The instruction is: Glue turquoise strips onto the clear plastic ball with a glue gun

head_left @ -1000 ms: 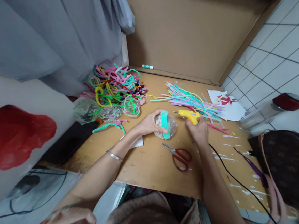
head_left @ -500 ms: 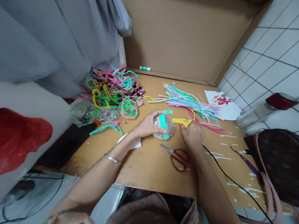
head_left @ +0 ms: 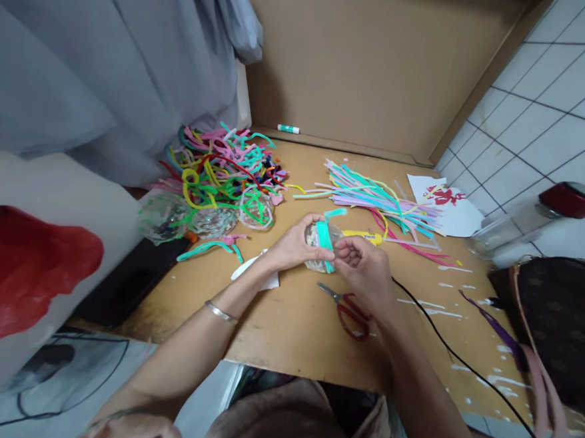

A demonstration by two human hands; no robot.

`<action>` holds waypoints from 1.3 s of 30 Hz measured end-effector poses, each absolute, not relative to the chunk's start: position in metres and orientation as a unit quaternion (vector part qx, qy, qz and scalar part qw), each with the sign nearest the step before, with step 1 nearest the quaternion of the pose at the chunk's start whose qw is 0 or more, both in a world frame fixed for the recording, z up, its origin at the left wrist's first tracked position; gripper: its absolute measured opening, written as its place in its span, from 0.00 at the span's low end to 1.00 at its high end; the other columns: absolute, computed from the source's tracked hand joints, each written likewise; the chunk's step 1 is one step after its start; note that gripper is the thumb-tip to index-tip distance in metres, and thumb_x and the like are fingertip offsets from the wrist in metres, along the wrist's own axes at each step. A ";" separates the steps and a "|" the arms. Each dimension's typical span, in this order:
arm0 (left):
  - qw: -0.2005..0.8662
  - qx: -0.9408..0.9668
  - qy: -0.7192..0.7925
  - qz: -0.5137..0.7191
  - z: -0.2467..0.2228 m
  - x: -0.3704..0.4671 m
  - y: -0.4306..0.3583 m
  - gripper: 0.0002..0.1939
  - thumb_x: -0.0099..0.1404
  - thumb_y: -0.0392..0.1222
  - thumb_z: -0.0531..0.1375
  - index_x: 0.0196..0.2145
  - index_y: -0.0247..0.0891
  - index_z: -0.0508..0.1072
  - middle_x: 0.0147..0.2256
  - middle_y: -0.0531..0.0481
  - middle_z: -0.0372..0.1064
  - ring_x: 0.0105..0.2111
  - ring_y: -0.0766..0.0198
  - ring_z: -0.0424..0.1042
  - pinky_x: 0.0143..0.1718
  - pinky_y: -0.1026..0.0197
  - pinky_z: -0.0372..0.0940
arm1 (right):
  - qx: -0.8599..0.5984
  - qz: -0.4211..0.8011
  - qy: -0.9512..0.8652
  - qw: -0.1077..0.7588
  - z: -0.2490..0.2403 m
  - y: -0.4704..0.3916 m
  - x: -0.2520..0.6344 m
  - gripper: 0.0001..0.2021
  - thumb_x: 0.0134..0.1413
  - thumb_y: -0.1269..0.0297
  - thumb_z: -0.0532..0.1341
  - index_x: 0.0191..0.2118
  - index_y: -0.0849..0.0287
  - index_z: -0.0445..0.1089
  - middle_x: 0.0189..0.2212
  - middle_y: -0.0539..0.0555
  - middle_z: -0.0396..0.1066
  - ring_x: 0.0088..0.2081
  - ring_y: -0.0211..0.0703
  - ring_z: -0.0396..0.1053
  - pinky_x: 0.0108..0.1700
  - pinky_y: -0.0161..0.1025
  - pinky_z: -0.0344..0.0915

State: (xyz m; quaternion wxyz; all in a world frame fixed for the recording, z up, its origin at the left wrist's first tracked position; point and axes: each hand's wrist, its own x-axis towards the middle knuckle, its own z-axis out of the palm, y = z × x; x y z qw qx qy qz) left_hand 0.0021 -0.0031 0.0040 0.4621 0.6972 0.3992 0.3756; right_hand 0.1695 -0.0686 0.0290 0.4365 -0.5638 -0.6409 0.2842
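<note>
My left hand (head_left: 300, 246) grips a clear round container (head_left: 312, 259) wrapped by a teal fuzzy strip (head_left: 324, 238), whose loose end sticks out at the top. My right hand (head_left: 362, 260) is at the container's right side, fingers curled with the fingertips close together near the strip; whether something small is between them is hidden. Behind the right hand, the yellow glue gun (head_left: 371, 238) lies on the table. Red-handled scissors (head_left: 351, 313) rest just below my right hand.
Tangled pipe cleaners (head_left: 226, 167) and clear containers (head_left: 215, 220) are at left, straight pipe cleaners (head_left: 374, 198) at the back. A bottle (head_left: 517, 225), dark bag (head_left: 560, 324) and black cable (head_left: 444, 340) are at right; a black phone-like slab (head_left: 122, 284) lies left.
My right hand has let go of the yellow glue gun and moved left to the container. My left hand still holds the container. The view has shifted slightly.
</note>
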 end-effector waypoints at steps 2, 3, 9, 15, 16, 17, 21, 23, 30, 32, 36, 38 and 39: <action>0.459 0.702 0.402 0.368 0.005 0.002 -0.005 0.44 0.43 0.57 0.71 0.53 0.35 0.64 0.43 0.47 0.68 0.42 0.59 0.67 0.44 0.60 0.65 | -0.568 0.287 -0.637 0.435 0.031 -0.066 0.174 0.10 0.41 0.61 0.62 0.32 0.58 0.70 0.25 0.50 0.71 0.27 0.37 0.67 0.31 0.35 0.67; 0.455 0.706 0.401 0.365 0.005 0.003 -0.006 0.43 0.44 0.56 0.71 0.53 0.35 0.64 0.44 0.47 0.68 0.42 0.59 0.68 0.44 0.60 0.65 | -0.584 0.275 -0.630 0.433 0.033 -0.064 0.179 0.10 0.42 0.60 0.62 0.32 0.59 0.70 0.25 0.50 0.71 0.27 0.37 0.68 0.31 0.35 0.67; 0.436 0.724 0.401 0.352 0.011 0.003 -0.010 0.38 0.46 0.53 0.70 0.52 0.36 0.65 0.45 0.47 0.68 0.42 0.59 0.68 0.46 0.59 0.65 | -0.812 0.011 -0.546 0.206 0.034 -0.050 0.211 0.16 0.59 0.55 0.55 0.37 0.63 0.72 0.34 0.62 0.75 0.38 0.50 0.73 0.39 0.42 0.65; 0.425 0.731 0.414 0.336 0.019 0.002 -0.012 0.37 0.46 0.52 0.68 0.51 0.35 0.65 0.44 0.46 0.68 0.41 0.58 0.69 0.46 0.58 0.65 | -0.843 0.012 -0.533 0.073 0.009 -0.037 0.209 0.30 0.56 0.43 0.56 0.49 0.69 0.69 0.45 0.70 0.73 0.46 0.58 0.73 0.42 0.44 0.66; 0.421 0.735 0.413 0.336 0.019 0.002 -0.012 0.37 0.46 0.52 0.68 0.51 0.35 0.65 0.45 0.46 0.68 0.42 0.58 0.68 0.46 0.58 0.65 | -0.846 0.015 -0.527 0.078 0.006 -0.036 0.208 0.30 0.55 0.44 0.57 0.50 0.68 0.68 0.46 0.70 0.72 0.46 0.57 0.73 0.42 0.43 0.66; 0.417 0.737 0.411 0.337 0.019 0.002 -0.012 0.36 0.46 0.51 0.68 0.51 0.35 0.65 0.45 0.46 0.68 0.43 0.57 0.68 0.46 0.58 0.65 | -0.848 0.021 -0.522 0.085 0.005 -0.034 0.208 0.29 0.54 0.44 0.57 0.50 0.67 0.68 0.46 0.69 0.73 0.46 0.57 0.73 0.43 0.43 0.66; 0.412 0.741 0.407 0.340 0.017 0.003 -0.012 0.35 0.46 0.50 0.68 0.51 0.36 0.65 0.45 0.47 0.69 0.44 0.56 0.69 0.48 0.57 0.65 | -0.854 0.035 -0.508 0.105 0.003 -0.031 0.209 0.26 0.52 0.48 0.58 0.48 0.66 0.70 0.44 0.69 0.74 0.46 0.57 0.73 0.42 0.44 0.67; 0.410 0.744 0.404 0.339 0.017 0.003 -0.012 0.35 0.46 0.49 0.67 0.52 0.37 0.65 0.46 0.47 0.69 0.46 0.55 0.69 0.50 0.56 0.64 | -0.855 0.029 -0.506 0.107 0.004 -0.031 0.209 0.25 0.51 0.50 0.59 0.47 0.67 0.70 0.44 0.69 0.73 0.46 0.58 0.73 0.42 0.45 0.67; 0.410 0.748 0.398 0.338 0.020 0.003 -0.013 0.35 0.45 0.47 0.67 0.51 0.35 0.65 0.49 0.45 0.67 0.49 0.52 0.68 0.53 0.55 0.63 | -0.842 0.001 -0.534 0.077 0.004 -0.033 0.208 0.26 0.50 0.53 0.60 0.49 0.70 0.69 0.47 0.70 0.72 0.48 0.60 0.71 0.45 0.47 0.66; 0.407 0.750 0.396 0.340 0.020 0.003 -0.013 0.34 0.46 0.46 0.67 0.51 0.35 0.66 0.49 0.45 0.67 0.49 0.52 0.68 0.53 0.54 0.63 | -0.845 0.009 -0.529 0.082 0.005 -0.034 0.208 0.25 0.50 0.53 0.60 0.48 0.68 0.69 0.46 0.69 0.72 0.47 0.59 0.71 0.45 0.46 0.66; 0.407 0.748 0.400 0.339 0.020 0.002 -0.014 0.33 0.46 0.45 0.66 0.50 0.37 0.66 0.48 0.47 0.68 0.48 0.53 0.68 0.52 0.55 0.64 | -0.848 0.020 -0.509 0.147 0.009 -0.037 0.208 0.24 0.50 0.55 0.60 0.49 0.66 0.69 0.45 0.67 0.72 0.45 0.56 0.72 0.43 0.44 0.65; 0.409 0.746 0.402 0.339 0.020 0.002 -0.014 0.33 0.46 0.45 0.67 0.50 0.36 0.66 0.47 0.47 0.69 0.47 0.53 0.69 0.51 0.55 0.64 | -0.844 0.008 -0.498 0.199 0.013 -0.039 0.209 0.24 0.49 0.55 0.60 0.49 0.65 0.68 0.45 0.66 0.71 0.45 0.56 0.71 0.43 0.44 0.65; 0.409 0.745 0.402 0.342 0.020 0.002 -0.014 0.33 0.46 0.45 0.67 0.50 0.36 0.66 0.47 0.46 0.69 0.47 0.53 0.69 0.51 0.55 0.65 | -0.840 0.000 -0.492 0.227 0.015 -0.039 0.210 0.24 0.48 0.55 0.59 0.49 0.65 0.68 0.45 0.66 0.71 0.45 0.56 0.70 0.43 0.45 0.64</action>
